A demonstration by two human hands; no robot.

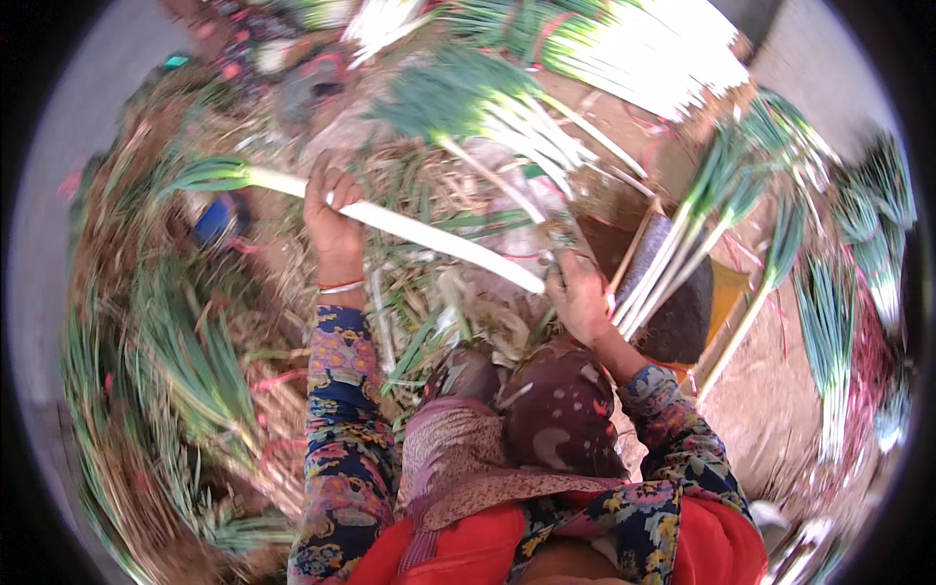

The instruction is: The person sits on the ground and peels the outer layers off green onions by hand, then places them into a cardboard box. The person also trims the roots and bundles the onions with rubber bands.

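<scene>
My left hand (330,201) is closed around the upper part of a long green onion stalk (446,240), whose green leaves point to the far left. The stalk's white end reaches close to my right hand (578,289). The right hand's fingers are curled near that end; whether they hold something is unclear. Beyond the hands lies a loose group of green onions (512,124) with roots and white shafts. Several more green onions (662,270) lean just right of my right hand. Leaf scraps and peelings (439,300) cover the ground between my arms and before my knees.
A large heap of untrimmed green onions (183,351) fills the left side. White-stemmed tied bundles (629,51) lie at the top, and another bundle (830,351) at the right. A blue object (216,218) sits left of my left hand. Pink ties are scattered about.
</scene>
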